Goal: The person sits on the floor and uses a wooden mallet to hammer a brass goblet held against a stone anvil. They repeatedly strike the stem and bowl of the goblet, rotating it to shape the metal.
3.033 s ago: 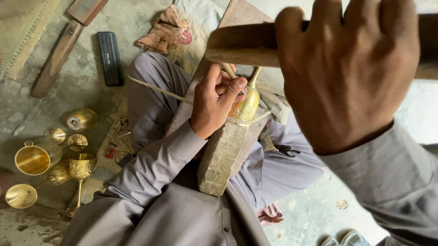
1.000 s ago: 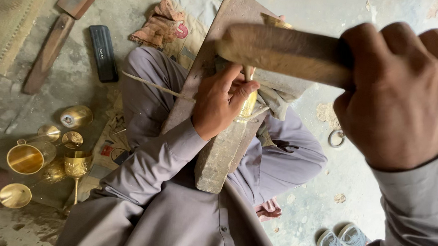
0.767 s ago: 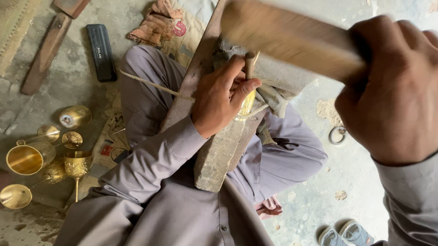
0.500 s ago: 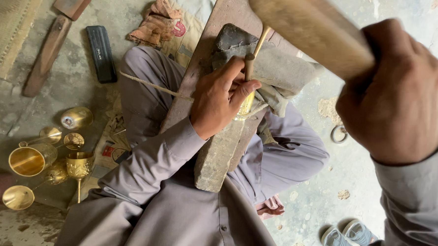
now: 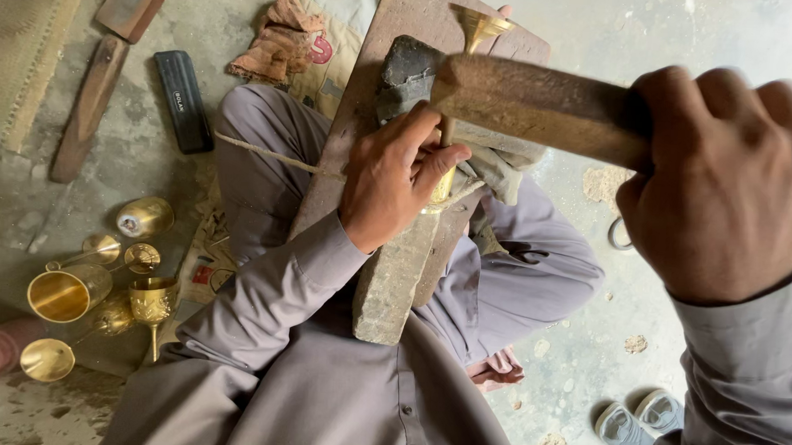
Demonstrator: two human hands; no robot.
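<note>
We pin the brass goblet (image 5: pixel 454 118) on the stone block (image 5: pixel 398 267) with left hand (image 5: pixel 393 182); right hand (image 5: pixel 723 183) closed round the wooden mallet (image 5: pixel 535 99), raised overhead.

Soft, even daylight, fairly bright; no hard shadows, only faint shading under the grey sleeves and around the stone block (image 5: pixel 395 280); light seems diffuse from above, source not visible; warm glints on the brass goblets (image 5: pixel 99 294) at near left, no blown glare; floor at far right slightly washed out; right hand (image 5: pixel 727 179) and wooden hammer handle (image 5: pixel 544 104) close to lens, large and a bit soft; left hand (image 5: pixel 398 174) and middle ground sharp; mild wide-angle stretch at edges.
</note>
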